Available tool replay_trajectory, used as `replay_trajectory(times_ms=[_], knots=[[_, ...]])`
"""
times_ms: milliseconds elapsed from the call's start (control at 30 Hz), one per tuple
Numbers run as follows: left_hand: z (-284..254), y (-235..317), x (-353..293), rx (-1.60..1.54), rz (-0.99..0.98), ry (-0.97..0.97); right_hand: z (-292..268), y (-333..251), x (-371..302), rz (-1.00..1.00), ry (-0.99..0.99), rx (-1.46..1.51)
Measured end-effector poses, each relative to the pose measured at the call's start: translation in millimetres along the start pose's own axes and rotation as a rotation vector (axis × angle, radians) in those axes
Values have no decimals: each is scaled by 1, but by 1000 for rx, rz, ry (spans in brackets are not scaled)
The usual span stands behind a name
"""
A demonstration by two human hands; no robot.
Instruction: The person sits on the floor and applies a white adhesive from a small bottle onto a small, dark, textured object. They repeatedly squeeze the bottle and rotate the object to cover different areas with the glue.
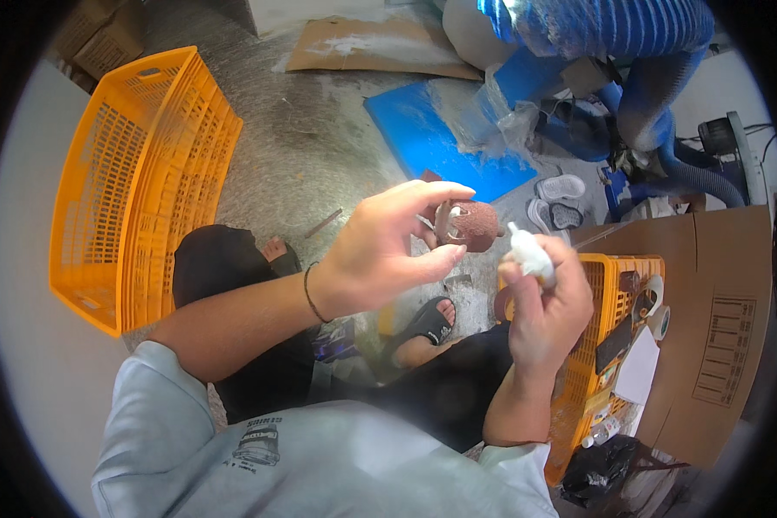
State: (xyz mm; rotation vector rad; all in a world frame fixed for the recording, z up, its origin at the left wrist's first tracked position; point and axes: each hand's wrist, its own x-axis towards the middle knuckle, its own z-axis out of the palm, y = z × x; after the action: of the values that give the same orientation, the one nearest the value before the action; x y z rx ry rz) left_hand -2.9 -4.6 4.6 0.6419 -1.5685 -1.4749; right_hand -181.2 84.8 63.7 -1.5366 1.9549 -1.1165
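Note:
My left hand (387, 250) holds a small reddish-brown rounded part (473, 224) with a pale metal clip on it, pinched between thumb and fingers in front of me. My right hand (544, 306) is closed around a small white tube (528, 253) whose pointed tip aims up toward the brown part, a short gap away. Both hands are raised above my knees, which are in dark trousers, with a black sandal (425, 324) on one foot below.
An empty orange plastic crate (138, 181) stands on the speckled floor at my left. Another orange crate (617, 293) with tape rolls and small items sits at my right beside a cardboard box (716, 319). A blue mat (445, 142), blue ribbed hoses (656, 95) and sandals lie ahead.

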Motion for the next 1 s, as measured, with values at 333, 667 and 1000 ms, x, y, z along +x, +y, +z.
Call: replay_trajectory(times_ms=[333,667,1000], knots=[[1,-6,-1,-61,89,77,12,1,-3,-606,74,-109],[-2,-4,-1,29,140,91,15,-3,-2,-583,88,-124],[-3,-3,-1,49,135,89,13,-4,-2,-591,83,-135]])
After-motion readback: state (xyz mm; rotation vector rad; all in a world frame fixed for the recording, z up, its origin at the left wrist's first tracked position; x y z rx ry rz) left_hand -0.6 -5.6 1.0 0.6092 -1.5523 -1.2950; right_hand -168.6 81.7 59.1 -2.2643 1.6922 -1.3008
